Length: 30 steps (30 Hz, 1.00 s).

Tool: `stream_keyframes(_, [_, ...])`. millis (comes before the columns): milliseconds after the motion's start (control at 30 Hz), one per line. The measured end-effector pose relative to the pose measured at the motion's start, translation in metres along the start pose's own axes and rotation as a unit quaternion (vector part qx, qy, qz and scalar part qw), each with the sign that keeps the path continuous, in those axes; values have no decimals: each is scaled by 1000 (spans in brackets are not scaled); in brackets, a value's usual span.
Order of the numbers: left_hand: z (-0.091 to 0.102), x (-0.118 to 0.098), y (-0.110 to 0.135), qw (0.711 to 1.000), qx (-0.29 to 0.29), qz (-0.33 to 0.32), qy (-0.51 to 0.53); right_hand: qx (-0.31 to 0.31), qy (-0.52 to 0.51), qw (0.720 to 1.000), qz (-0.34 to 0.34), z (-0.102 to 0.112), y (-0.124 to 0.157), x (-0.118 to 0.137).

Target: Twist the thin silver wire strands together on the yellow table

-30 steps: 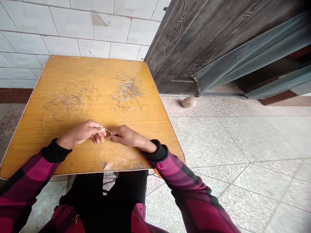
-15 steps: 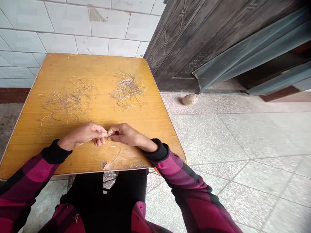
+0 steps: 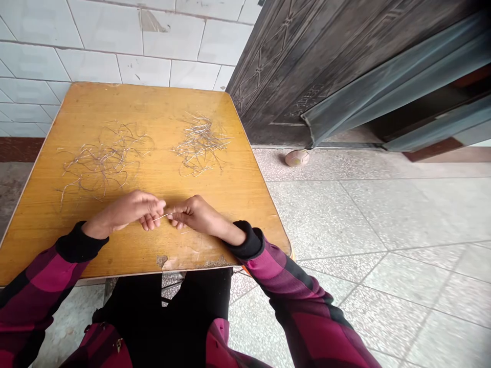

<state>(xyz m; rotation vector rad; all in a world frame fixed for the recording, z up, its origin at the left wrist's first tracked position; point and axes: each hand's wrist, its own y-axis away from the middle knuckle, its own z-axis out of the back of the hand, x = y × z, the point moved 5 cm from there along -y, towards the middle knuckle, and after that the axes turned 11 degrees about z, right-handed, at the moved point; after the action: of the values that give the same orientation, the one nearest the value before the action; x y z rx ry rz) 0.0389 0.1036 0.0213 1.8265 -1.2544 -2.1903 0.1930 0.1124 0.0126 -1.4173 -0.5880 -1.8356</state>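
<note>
Grip: R hand (image 3: 199, 214) closed on thin pale strand (image 3: 163, 216), pinched betw. thumb & forefinger, approx. lower ctr of frame, just L of mid. Strand runs L from the pinch, slightly down, across to L hand (image 3: 134, 210). L hand: fingers curled, thumb & forefinger tips above strand, strand lying at the lower fingers; can't tell if L actually grips it. Hands near each other, short gap betw., both over front part of table (image 3: 161, 107). Strand material (wire vs. thread): can't tell. Short pale bit shows just below R hand; same strand or separate piece, unclear.

On table, 2 heaps of similar strands. Left heap (image 3: 103, 161), ctr-left of frame: loose, spread wide, many curved pcs. Right heap (image 3: 201, 143), approx. upper ctr: more compact, pcs straighter, overlapping. Heaps well apart, bare wood betw. Table top yellow-brown, worn patch (image 3: 161, 261) at front edge, lower ctr.

Surroundings: white tiled wall (image 3: 95, 30) upper L; dark carved door (image 3: 284, 66) upper R of ctr; grey-green curtain (image 3: 364, 92) upper R. Roundish pale obj. (image 3: 296, 158) on floor (image 3: 314, 214), R of table, nr door's foot. Sleeves (image 3: 303, 291) magenta/blk check, blk cuffs.
</note>
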Motion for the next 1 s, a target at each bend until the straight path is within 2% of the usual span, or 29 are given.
stream_keyframes(100, [-13,-2,0,993,12,-19,-114,-4,50,998,32,0,0,5])
stream_keyframes(200, [-13,-6,2,991,-14,-45,-129,-13,-87,996,-18,2,0,-1])
stream_keyframes(333, [-5,-10,7,988,-19,-78,-129,-20,-309,944,-115,9,2,-12])
stream_keyframes(467, [-2,-11,11,983,18,-91,-160,36,-410,900,-146,7,3,-16])
stream_keyframes(600, [-3,-12,12,977,44,-98,-185,62,-440,882,-154,2,3,-20])
stream_keyframes(867, [-15,-14,11,983,67,-78,-150,54,-410,896,-161,-7,5,-14])
stream_keyframes(1000, [-16,-13,13,986,45,-88,-135,61,-415,892,-167,-10,6,-12])
